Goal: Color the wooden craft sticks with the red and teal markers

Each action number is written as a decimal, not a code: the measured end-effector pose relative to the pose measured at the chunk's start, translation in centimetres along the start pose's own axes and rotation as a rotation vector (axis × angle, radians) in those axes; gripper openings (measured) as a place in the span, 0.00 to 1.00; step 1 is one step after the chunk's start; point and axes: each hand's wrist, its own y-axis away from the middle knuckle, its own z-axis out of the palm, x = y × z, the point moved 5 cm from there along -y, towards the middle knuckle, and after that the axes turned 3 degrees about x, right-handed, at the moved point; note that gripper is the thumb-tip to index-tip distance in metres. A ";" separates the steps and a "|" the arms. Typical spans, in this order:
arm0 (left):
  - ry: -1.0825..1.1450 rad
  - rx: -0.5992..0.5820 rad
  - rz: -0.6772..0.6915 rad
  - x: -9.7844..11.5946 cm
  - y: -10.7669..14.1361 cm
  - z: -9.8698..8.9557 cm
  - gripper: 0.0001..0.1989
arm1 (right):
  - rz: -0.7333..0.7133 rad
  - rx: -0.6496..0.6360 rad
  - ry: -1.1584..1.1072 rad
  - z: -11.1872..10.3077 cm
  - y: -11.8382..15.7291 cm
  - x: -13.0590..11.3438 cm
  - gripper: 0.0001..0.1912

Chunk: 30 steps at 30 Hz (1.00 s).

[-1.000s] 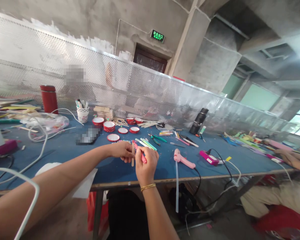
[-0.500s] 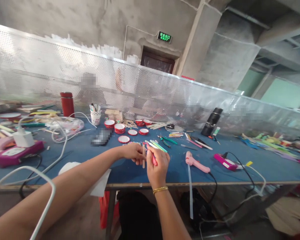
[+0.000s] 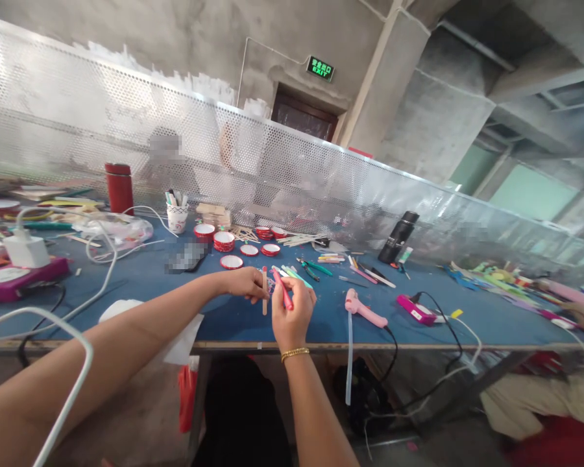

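Between thumb and fingers my left hand holds a wooden stick upright, its top end red. A red-pink marker is gripped in my right hand, its upper end close to the top of the stick. Whether the marker touches the stick cannot be made out. Just behind my right hand lie several pale markers. Red-rimmed white dishes sit beyond my left hand, some of them stacked.
A pink glue gun lies right of my hands, near a magenta power strip. Farther back stand a black bottle, a red flask and a paper cup of pens. A white cable crosses over my left forearm.
The view has shifted, so most things appear farther left. My right hand has turned the marker, which now points up toward the stick's top and shows more of its length.
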 end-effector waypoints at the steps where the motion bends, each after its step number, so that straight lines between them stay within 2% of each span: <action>1: -0.003 -0.002 -0.001 0.0 0.1 -0.1 0.15 | 0.002 0.000 -0.004 0.0 0.0 0.0 0.06; 9: -0.055 0.013 -0.028 -0.1 1.2 -1.2 0.13 | 0.023 0.005 -0.022 0.0 0.0 0.3 0.07; 16: -0.052 0.054 -0.086 -0.6 2.6 -1.7 0.15 | 0.050 -0.078 -0.061 0.4 -0.6 -0.7 0.08; 23: 0.004 0.116 -0.091 -1.3 3.6 -1.1 0.18 | 0.075 -0.073 -0.122 1.4 0.2 -1.8 0.10; 30: 0.080 0.146 -0.069 -0.7 3.7 -0.1 0.17 | 0.094 -0.074 -0.140 1.2 0.9 -1.9 0.09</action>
